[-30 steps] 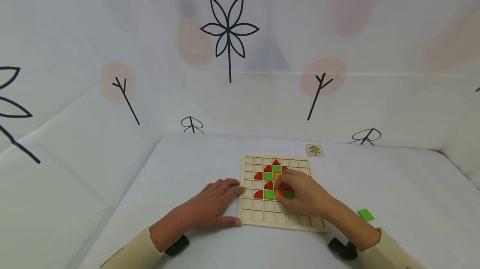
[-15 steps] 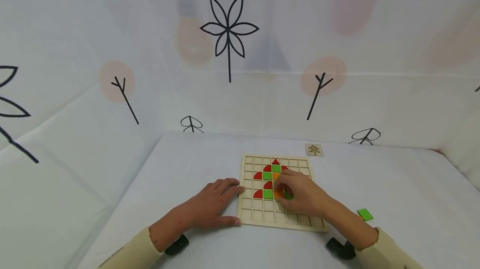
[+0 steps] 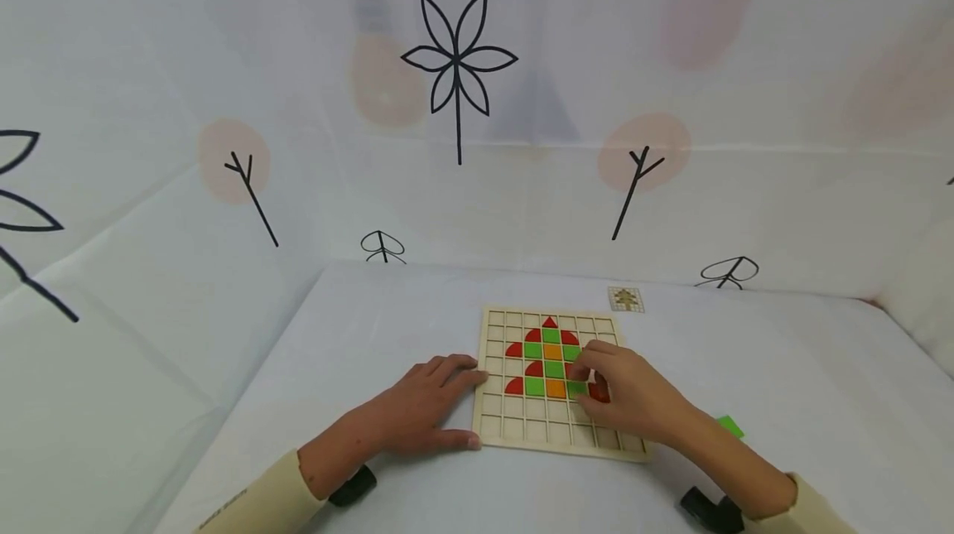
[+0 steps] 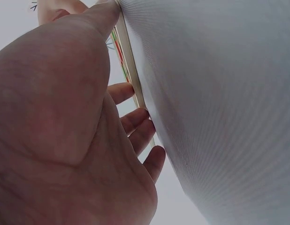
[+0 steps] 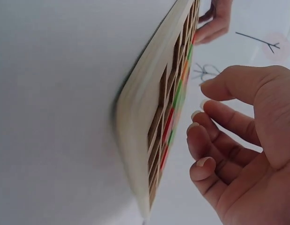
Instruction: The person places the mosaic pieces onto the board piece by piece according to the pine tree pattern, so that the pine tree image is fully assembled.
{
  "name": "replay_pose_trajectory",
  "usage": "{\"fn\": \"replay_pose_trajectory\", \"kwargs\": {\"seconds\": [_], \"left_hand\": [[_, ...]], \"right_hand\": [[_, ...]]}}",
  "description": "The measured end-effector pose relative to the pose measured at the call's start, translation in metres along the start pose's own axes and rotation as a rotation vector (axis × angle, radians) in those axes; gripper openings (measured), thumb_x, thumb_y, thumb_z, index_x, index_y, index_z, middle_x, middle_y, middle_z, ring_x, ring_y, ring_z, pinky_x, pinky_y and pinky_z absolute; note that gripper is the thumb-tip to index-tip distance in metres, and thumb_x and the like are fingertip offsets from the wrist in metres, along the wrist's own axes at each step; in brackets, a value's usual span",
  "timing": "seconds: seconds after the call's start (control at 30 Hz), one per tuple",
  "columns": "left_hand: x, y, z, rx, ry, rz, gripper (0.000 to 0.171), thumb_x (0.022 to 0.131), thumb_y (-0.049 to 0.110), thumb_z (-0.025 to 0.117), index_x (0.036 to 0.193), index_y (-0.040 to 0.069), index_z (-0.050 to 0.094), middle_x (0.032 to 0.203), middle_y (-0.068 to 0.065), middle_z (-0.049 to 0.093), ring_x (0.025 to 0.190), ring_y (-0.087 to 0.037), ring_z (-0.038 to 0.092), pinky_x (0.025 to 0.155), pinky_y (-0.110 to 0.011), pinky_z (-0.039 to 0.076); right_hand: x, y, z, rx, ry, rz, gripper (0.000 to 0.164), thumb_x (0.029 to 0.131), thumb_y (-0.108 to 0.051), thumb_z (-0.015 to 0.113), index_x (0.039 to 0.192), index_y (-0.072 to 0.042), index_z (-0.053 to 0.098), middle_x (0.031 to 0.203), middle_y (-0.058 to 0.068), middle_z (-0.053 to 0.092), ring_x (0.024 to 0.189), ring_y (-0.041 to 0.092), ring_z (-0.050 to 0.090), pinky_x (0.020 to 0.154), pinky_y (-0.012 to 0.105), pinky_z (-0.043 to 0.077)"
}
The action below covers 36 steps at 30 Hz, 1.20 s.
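Note:
A light wooden grid board [image 3: 522, 428] lies on the white surface, with red, green and orange tiles forming a tree shape in its cells. My left hand [image 3: 425, 410] rests along the board's left edge, thumb by the near corner; the left wrist view shows its fingertips touching the rim. Over the right part of the board hovers my right hand [image 3: 629, 393], fingers bent, thumb and forefinger apart. No piece shows between them in the right wrist view. Beneath its fingertips is a green square tile [image 3: 577, 389], and a red tile [image 3: 599, 392] is partly hidden by the hand.
A small card [image 3: 626, 299] with a tree pattern lies behind the board. A loose green tile [image 3: 731, 426] lies right of the board, partly covered by the right forearm. White printed cloth [image 3: 522, 211] rises at the back and sides.
My right hand has shifted right, off the orange square tile, which now lies fully visible in its cell. More tiles on the board's right side show. The left hand stays put.

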State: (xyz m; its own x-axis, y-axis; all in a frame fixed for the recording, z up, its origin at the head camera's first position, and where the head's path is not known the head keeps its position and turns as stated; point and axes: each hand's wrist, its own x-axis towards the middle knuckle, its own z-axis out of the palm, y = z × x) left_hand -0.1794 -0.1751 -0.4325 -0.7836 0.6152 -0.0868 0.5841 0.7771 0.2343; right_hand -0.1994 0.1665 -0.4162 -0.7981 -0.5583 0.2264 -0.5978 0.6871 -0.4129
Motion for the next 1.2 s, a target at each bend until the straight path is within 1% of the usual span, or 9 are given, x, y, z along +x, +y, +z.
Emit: {"fn": "replay_pose_trajectory", "kwargs": {"seconds": [0.17, 0.33, 0.57, 0.63, 0.73, 0.87, 1.0, 1.1, 1.2], "left_hand": [[0.000, 0.002, 0.000, 0.004, -0.005, -0.005, 0.087, 0.094, 0.080, 0.054, 0.165, 0.033, 0.033, 0.166, 0.004, 0.032, 0.145, -0.022, 0.040, 0.120, -0.049, 0.038], [0.000, 0.003, 0.000, 0.005, -0.004, -0.007, 0.088, 0.094, 0.081, 0.053, 0.165, 0.033, 0.033, 0.166, 0.005, 0.032, 0.146, -0.022, 0.040, 0.121, -0.048, 0.038], [0.001, 0.002, 0.000, 0.009, -0.002, -0.005, 0.087, 0.094, 0.080, 0.054, 0.165, 0.033, 0.033, 0.166, 0.005, 0.032, 0.146, -0.021, 0.040, 0.121, -0.048, 0.038], [0.001, 0.002, 0.000, 0.008, 0.000, -0.004, 0.087, 0.094, 0.079, 0.054, 0.165, 0.033, 0.033, 0.166, 0.005, 0.033, 0.145, -0.021, 0.040, 0.121, -0.048, 0.038], [0.001, 0.003, -0.001, 0.007, -0.001, -0.006, 0.086, 0.094, 0.079, 0.055, 0.164, 0.033, 0.034, 0.166, 0.004, 0.033, 0.146, -0.022, 0.039, 0.121, -0.048, 0.038], [0.001, 0.003, -0.001, 0.008, -0.004, -0.010, 0.086, 0.094, 0.078, 0.057, 0.164, 0.033, 0.034, 0.166, 0.004, 0.033, 0.146, -0.022, 0.039, 0.121, -0.049, 0.037], [0.001, 0.002, 0.001, 0.007, -0.008, -0.015, 0.087, 0.094, 0.077, 0.057, 0.165, 0.033, 0.033, 0.166, 0.004, 0.032, 0.147, -0.022, 0.039, 0.122, -0.049, 0.037], [0.002, 0.001, 0.001, 0.004, -0.017, -0.023, 0.087, 0.094, 0.078, 0.058, 0.165, 0.034, 0.033, 0.167, 0.005, 0.031, 0.147, -0.022, 0.039, 0.122, -0.049, 0.037], [0.002, 0.001, 0.002, 0.002, -0.023, -0.030, 0.086, 0.094, 0.078, 0.058, 0.165, 0.035, 0.032, 0.167, 0.005, 0.031, 0.147, -0.021, 0.039, 0.122, -0.049, 0.036]], "right_hand": [[-0.020, 0.011, -0.010, 0.008, 0.041, 0.023, 0.025, 0.085, -0.005, 0.084, 0.098, -0.022, 0.071, 0.095, -0.013, 0.061, 0.080, 0.005, 0.055, 0.066, 0.021, 0.050], [-0.041, 0.024, -0.021, -0.031, 0.098, 0.043, 0.032, 0.082, 0.001, 0.082, 0.098, -0.024, 0.070, 0.095, -0.017, 0.060, 0.079, 0.001, 0.053, 0.065, 0.021, 0.047], [-0.069, 0.045, -0.035, -0.112, 0.190, 0.028, 0.041, 0.075, 0.011, 0.078, 0.097, -0.023, 0.071, 0.097, -0.018, 0.063, 0.079, -0.002, 0.050, 0.066, 0.023, 0.048], [-0.076, 0.051, -0.037, -0.125, 0.211, 0.030, 0.042, 0.074, 0.012, 0.077, 0.097, -0.023, 0.071, 0.097, -0.017, 0.065, 0.080, -0.003, 0.050, 0.066, 0.021, 0.046], [-0.086, 0.060, -0.039, -0.114, 0.232, 0.032, 0.043, 0.073, 0.012, 0.076, 0.098, -0.023, 0.070, 0.098, -0.014, 0.066, 0.082, -0.002, 0.051, 0.067, 0.018, 0.043], [-0.097, 0.068, -0.041, -0.123, 0.237, 0.050, 0.046, 0.072, 0.012, 0.076, 0.101, -0.023, 0.072, 0.100, -0.014, 0.066, 0.083, -0.001, 0.051, 0.067, 0.016, 0.040], [-0.107, 0.075, -0.044, -0.178, 0.210, 0.073, 0.052, 0.070, 0.013, 0.078, 0.105, -0.026, 0.075, 0.107, -0.016, 0.065, 0.086, 0.001, 0.055, 0.069, 0.017, 0.045], [-0.113, 0.080, -0.047, -0.216, 0.166, 0.097, 0.056, 0.069, 0.013, 0.078, 0.108, -0.027, 0.075, 0.113, -0.015, 0.064, 0.089, 0.002, 0.058, 0.073, 0.020, 0.051], [-0.117, 0.083, -0.048, -0.238, 0.137, 0.108, 0.058, 0.067, 0.011, 0.081, 0.110, -0.027, 0.075, 0.115, -0.015, 0.063, 0.090, 0.001, 0.058, 0.074, 0.021, 0.052]]}}
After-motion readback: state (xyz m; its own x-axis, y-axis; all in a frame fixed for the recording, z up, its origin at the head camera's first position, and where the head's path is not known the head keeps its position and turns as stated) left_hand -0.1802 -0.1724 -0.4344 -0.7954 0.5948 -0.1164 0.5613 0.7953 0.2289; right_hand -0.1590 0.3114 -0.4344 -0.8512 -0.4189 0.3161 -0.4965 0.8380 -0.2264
